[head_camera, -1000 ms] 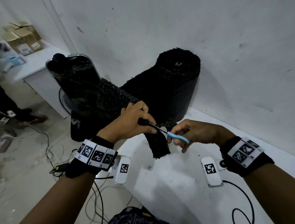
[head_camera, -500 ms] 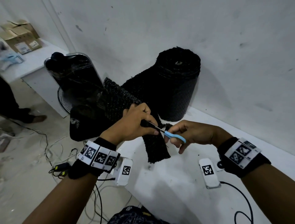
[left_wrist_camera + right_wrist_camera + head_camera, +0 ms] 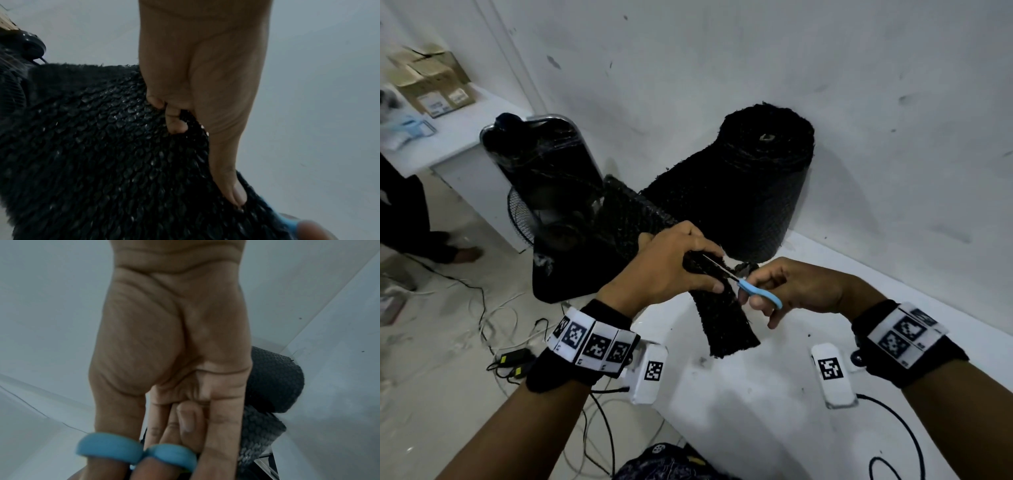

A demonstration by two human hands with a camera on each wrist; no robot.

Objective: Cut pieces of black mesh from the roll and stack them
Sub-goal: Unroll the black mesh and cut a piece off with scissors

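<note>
Bare white tabletop (image 3: 739,404) lay open under both hands. The tall upright roll of black mesh (image 3: 756,192) blocked the far side against the white wall (image 3: 722,51), with a black standing fan (image 3: 541,178) crowding the left.

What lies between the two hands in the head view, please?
In the head view, the scissors' blades and the hanging mesh strip lie between the left hand and right hand.

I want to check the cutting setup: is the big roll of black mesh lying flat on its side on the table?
No, the roll of black mesh stands upright on its end on the white table, against the wall.
</note>
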